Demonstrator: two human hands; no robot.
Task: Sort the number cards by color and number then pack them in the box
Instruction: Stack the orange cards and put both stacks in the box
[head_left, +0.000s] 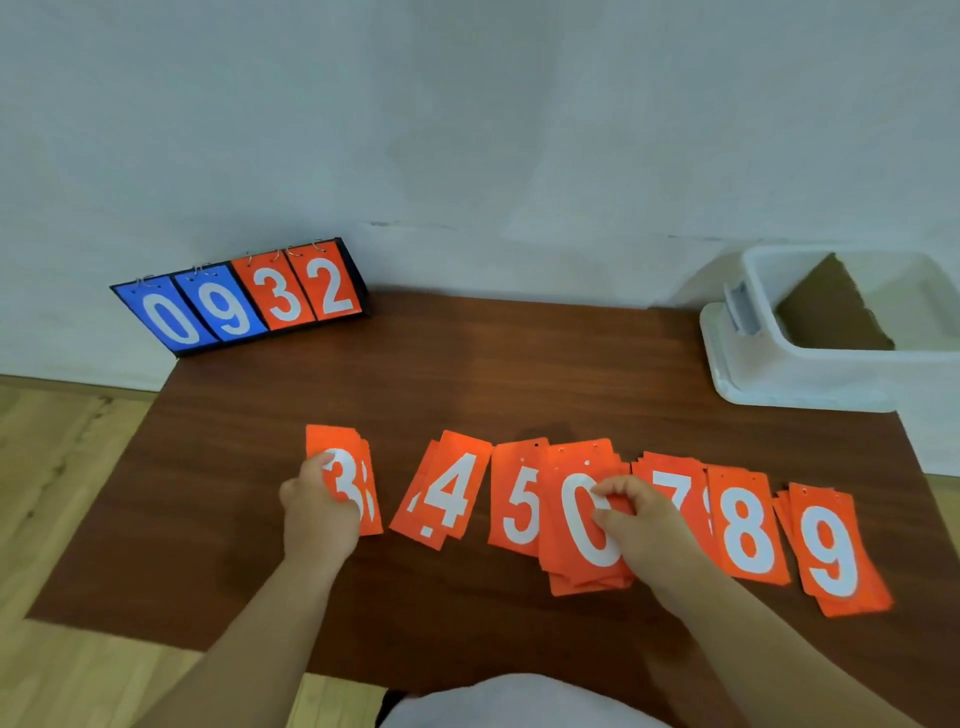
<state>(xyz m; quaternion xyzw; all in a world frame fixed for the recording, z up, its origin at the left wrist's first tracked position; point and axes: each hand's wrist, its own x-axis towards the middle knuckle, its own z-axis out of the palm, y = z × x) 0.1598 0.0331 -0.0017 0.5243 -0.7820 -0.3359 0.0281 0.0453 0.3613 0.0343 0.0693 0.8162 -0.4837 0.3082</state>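
Observation:
Orange number cards lie in a row of small piles on the brown table (260, 467): a 3 pile (358, 467), a 4 pile (452, 488), a 5 card (519, 499), a thick stack topped by 0 (582, 519), a 7 pile (675, 483), an 8 pile (748, 525) and a 9 pile (831, 551). My left hand (319, 504) grips the 3 pile at its left edge, thumb on top. My right hand (639, 519) pinches the right edge of the 0 stack and covers part of the 7 pile.
A white plastic box (810, 374) with brown cardboard inside stands at the back right of the table. A flip scoreboard (244, 296) showing blue 0 9 and orange 3 2 stands at the back left against the wall. Wooden floor lies to the left.

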